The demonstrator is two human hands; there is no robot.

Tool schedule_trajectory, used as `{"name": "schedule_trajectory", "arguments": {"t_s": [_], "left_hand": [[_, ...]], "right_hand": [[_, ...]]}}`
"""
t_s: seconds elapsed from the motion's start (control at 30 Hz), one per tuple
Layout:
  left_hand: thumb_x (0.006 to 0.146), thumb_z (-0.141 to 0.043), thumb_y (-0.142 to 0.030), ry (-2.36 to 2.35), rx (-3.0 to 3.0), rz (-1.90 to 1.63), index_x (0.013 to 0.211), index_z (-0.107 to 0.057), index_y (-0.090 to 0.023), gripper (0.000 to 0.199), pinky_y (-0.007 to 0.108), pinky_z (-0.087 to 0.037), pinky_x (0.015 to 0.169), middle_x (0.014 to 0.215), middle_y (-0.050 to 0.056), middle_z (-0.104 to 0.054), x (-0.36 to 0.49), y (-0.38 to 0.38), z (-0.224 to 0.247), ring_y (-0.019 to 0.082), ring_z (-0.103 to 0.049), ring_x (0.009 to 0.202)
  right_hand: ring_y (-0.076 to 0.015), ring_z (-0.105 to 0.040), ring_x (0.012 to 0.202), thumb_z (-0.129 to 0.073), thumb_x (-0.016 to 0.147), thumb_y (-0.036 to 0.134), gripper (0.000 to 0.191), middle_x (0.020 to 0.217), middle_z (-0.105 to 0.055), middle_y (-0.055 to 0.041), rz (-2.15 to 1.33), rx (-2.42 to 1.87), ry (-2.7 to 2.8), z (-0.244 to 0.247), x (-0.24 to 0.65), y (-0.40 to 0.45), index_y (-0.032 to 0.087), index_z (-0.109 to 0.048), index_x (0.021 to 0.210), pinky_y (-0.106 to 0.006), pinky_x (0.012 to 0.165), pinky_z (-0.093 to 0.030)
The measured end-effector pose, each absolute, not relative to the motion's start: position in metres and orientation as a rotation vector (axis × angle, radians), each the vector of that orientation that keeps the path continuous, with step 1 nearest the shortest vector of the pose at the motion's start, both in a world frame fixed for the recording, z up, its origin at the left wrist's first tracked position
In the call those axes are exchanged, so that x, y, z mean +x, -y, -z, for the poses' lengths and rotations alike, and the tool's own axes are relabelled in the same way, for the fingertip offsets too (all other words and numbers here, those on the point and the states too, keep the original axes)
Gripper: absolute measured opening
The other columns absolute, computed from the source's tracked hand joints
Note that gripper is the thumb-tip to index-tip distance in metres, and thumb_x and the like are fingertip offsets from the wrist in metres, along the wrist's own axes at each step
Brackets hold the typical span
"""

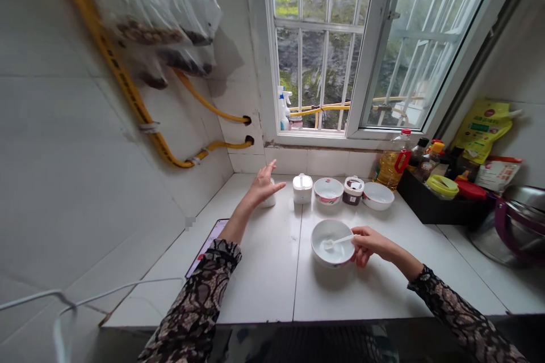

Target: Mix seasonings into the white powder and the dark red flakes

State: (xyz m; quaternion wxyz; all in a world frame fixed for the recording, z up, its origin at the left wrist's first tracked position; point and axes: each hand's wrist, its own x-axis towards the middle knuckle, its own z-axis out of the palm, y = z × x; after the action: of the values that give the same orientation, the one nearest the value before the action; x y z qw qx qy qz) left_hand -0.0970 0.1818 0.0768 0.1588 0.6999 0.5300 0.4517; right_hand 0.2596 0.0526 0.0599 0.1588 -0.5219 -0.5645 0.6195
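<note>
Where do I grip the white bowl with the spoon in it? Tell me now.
Grip the white bowl by its rim on the left side, coming from the near left with your left hand. The rim is round and open, and the white spoon and right hand occupy the right side.

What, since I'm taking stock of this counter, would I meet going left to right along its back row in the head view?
White lidded canister → patterned white bowl → dark jar with white lid → plain white bowl → yellow oil bottle → black tray
</note>
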Motion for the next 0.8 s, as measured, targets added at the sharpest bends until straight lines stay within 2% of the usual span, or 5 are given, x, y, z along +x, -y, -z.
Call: {"name": "schedule_trajectory", "arguments": {"t_s": [0.13,0.23,0.4,0.53,0.8], "left_hand": [[0.069,-0.077,-0.038,-1.454,2.119,-1.178,0.142,-0.044,-0.022,0.081,0.04,-0.036,0.108,0.131,0.009,-0.058,-0.078,-0.175,-0.079,0.03,-0.05,0.126],[0.07,-0.075,-0.037,-1.399,2.201,-1.089,0.142,-0.044,-0.022,0.08,0.04,-0.036,0.108,0.13,0.009,-0.059,-0.066,-0.175,-0.083,0.03,-0.051,0.125],[0.073,-0.072,-0.034,-1.286,2.346,-0.929,0.144,-0.041,-0.021,0.079,0.039,-0.038,0.106,0.128,0.01,-0.059,-0.028,-0.189,-0.098,0.029,-0.053,0.122],[0.072,-0.072,-0.034,-1.204,2.468,-0.753,0.147,-0.038,-0.024,0.083,0.041,-0.035,0.107,0.136,0.01,-0.054,0.021,-0.203,-0.107,0.031,-0.049,0.127],[0.061,-0.077,-0.038,-1.143,2.621,-0.349,0.151,-0.024,-0.026,0.105,0.047,-0.031,0.107,0.147,0.015,-0.042,0.106,-0.235,-0.105,0.036,-0.038,0.135]], "right_hand": [[-0.0142,-0.064,0.046,-0.061,0.082,0.047,0.035,0.062,-0.071,-0.0052,-1.7,-1.591,1.715,-0.066,0.274,-0.065,0.015,-0.06,0.096,-0.021,0.042,-0.049],[-0.0134,-0.061,0.047,-0.064,0.081,0.047,0.036,0.06,-0.068,-0.0033,-1.222,-1.653,1.717,-0.081,0.31,-0.093,0.015,-0.065,0.097,-0.022,0.046,-0.049],[-0.0269,-0.068,0.096,-0.066,0.079,0.032,0.029,0.095,-0.073,-0.0127,-0.262,-1.952,1.489,-0.1,0.369,-0.145,0.016,-0.067,0.103,-0.03,0.074,-0.052],[-0.0291,-0.071,0.082,-0.063,0.079,0.026,0.026,0.088,-0.072,-0.0172,-0.528,-2.112,1.397,-0.089,0.382,-0.162,0.011,-0.067,0.1,-0.031,0.064,-0.053],[-0.0207,-0.066,0.05,-0.054,0.08,0.016,0.021,0.051,-0.064,-0.0048,-0.81,-2.001,1.321,-0.065,0.386,-0.167,0.009,-0.066,0.094,-0.026,0.049,-0.053]]}}
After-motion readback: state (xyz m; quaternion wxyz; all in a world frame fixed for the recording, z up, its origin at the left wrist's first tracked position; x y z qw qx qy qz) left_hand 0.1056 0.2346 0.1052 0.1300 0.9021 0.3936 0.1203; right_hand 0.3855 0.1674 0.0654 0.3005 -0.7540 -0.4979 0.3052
